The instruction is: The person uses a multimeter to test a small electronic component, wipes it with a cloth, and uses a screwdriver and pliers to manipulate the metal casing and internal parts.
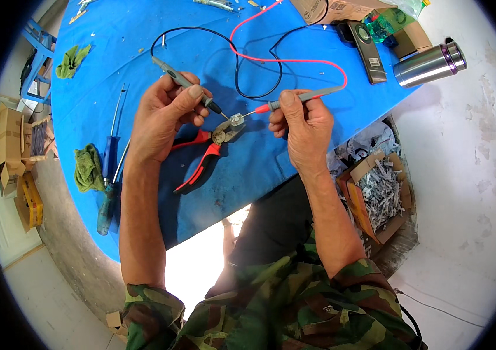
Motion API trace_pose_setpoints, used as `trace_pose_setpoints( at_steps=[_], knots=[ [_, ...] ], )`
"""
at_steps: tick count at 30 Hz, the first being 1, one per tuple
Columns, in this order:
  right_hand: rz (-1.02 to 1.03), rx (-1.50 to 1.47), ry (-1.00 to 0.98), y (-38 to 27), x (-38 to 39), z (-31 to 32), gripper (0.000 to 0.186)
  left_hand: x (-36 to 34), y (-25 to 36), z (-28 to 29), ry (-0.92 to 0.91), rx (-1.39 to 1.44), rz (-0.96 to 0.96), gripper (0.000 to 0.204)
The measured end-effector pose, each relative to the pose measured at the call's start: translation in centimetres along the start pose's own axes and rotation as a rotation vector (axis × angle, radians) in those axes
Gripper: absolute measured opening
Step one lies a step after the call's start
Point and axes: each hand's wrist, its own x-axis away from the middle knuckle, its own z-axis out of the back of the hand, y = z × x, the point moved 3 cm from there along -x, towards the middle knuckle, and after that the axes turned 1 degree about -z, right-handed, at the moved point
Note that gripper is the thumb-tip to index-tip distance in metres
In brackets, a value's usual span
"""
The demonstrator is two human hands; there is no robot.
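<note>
My left hand point(169, 111) grips a grey test probe point(172, 74) with a black tip and lead; its metal tip reaches a small pale, shiny component point(237, 119). In my right hand point(300, 122) is the red-tipped probe point(267, 107), its tip at the same component from the right. Open pliers point(204, 166) with red-and-black handles lie just below, their jaws under or beside the component; whether they touch it I cannot tell. Left of my left hand lie two screwdrivers point(109, 156) and a green cloth point(88, 166).
The blue-covered table point(96, 81) holds another cloth point(72, 61), a dark device point(362, 52), a steel flask point(426, 67), a bottle point(385, 23) and cardboard point(332, 9). Cartons stand left point(9, 140); a box of scrap pieces point(376, 192) stands beside the table's right edge.
</note>
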Motion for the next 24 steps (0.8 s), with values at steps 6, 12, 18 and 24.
trace_pose_setpoints(
  at_steps=[6,12,18,24],
  knots=[
    [0.001,0.0,-0.006,0.21,-0.05,0.18,0.03,-0.04,-0.06,-0.04,-0.012,-0.012,0.0,0.025],
    [-0.005,0.02,-0.001,0.21,-0.05,0.17,0.03,-0.02,-0.13,0.04,-0.015,-0.015,0.0,0.024],
    [-0.004,0.021,0.001,0.13,-0.01,0.13,0.029,-0.02,-0.19,0.06,-0.021,-0.007,-0.002,0.025],
    [0.001,0.026,-0.003,0.15,-0.04,0.15,0.029,-0.03,-0.22,-0.02,-0.013,-0.01,-0.024,0.024]
  ],
)
